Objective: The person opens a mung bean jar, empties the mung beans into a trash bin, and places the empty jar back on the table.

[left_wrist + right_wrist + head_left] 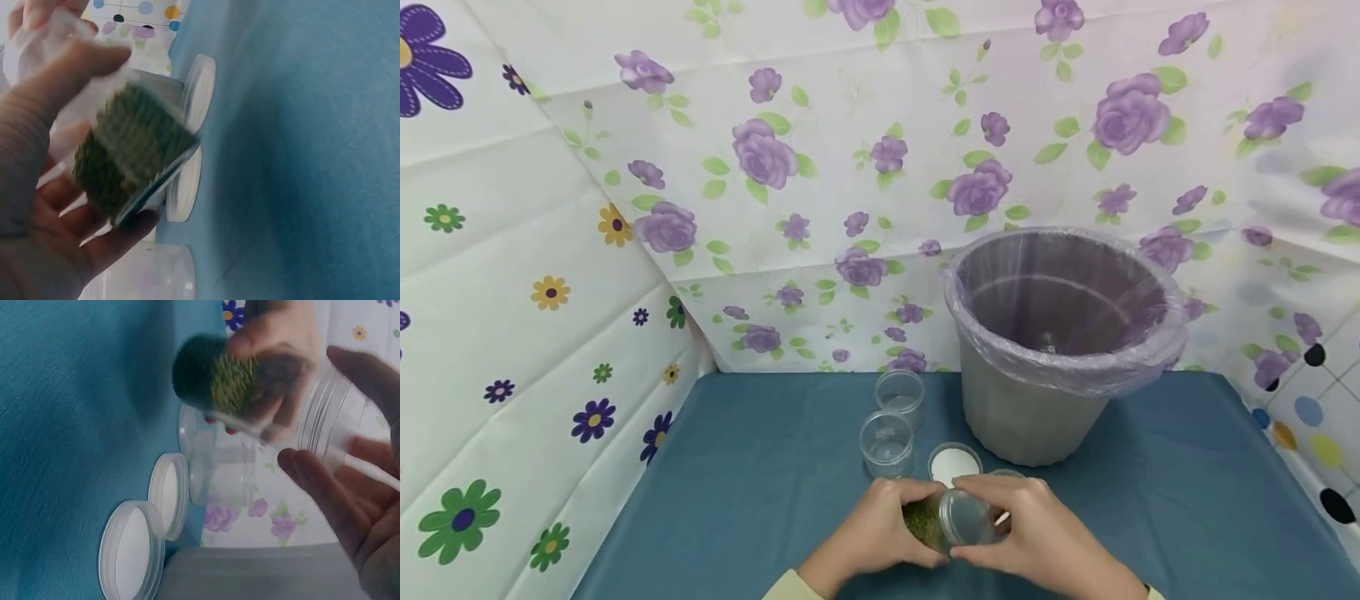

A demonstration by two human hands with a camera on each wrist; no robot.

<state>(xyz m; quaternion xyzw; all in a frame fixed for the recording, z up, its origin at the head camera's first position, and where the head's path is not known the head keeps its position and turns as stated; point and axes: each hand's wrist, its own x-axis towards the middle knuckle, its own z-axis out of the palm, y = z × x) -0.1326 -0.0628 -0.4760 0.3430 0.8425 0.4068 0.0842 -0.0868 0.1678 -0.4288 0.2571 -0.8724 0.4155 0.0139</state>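
Note:
My left hand (880,529) grips a clear plastic jar (181,147) filled in its lower part with small green grains (134,137); the jar is tilted. My right hand (1037,533) holds a clear round piece with a ribbed rim (325,415) between thumb and fingers, close to the jar's mouth. Whether that piece is a lid or another jar, and whether the two touch, I cannot tell. Both hands are above the table near its front. In the right wrist view, the left hand (281,369) wraps round the grain jar, slightly blurred.
Two clear jars (887,446) (901,396) stand just beyond the hands. A white-lined lid (953,465) lies to their right, with a second lid (169,494) beside it. A grey bin (1030,425) with a plastic liner (1060,367) stands at the back right.

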